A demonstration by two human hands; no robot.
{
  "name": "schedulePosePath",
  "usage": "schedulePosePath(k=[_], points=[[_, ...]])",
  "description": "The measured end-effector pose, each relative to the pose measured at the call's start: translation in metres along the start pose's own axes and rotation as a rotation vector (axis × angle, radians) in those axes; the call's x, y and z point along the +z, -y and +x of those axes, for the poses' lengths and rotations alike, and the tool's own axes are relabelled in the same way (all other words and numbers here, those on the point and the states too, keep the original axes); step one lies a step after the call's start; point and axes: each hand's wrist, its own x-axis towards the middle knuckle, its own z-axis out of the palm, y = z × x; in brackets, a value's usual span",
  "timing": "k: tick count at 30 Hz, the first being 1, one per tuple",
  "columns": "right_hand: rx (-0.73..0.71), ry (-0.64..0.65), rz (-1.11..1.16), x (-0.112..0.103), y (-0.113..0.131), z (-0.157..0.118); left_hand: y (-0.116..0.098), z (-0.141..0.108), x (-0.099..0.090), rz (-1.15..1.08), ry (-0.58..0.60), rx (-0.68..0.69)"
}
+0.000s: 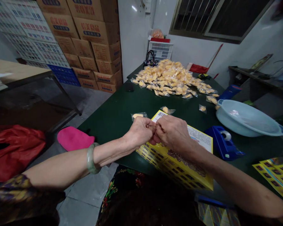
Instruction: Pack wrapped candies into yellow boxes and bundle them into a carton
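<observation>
My left hand (139, 131), with a green bangle (90, 158) on its wrist, is closed, its fingertips pressed together. Against it, knuckles up, my right hand (173, 129) is closed in the same kind of pinch. Whatever the fingers hold is hidden between them. Both hands are over a yellow printed cardboard box (179, 166) at the near table edge. Just beyond the hands lie a wrapped yellow piece of food (138, 116) and another wrapped piece (165, 110).
Farther back on the green table (113, 108) is a heap of wrapped yellow pieces (171, 75). To the right are a blue tape dispenser (220, 142), a pale blue basin (247, 119) and flat yellow printed sheets (273, 172). Cardboard cartons (91, 31) are stacked behind, left.
</observation>
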Motion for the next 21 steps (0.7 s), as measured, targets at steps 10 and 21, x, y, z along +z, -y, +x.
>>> schedulePosePath(k=[10,21], points=[[0.362,0.044,0.377,-0.006,-0.02,0.013,-0.005,-0.004,0.003,-0.068,-0.051,-0.035],[0.018,0.132,0.004,-0.008,0.0,0.002,-0.003,-0.002,0.002,-0.049,-0.017,0.002]])
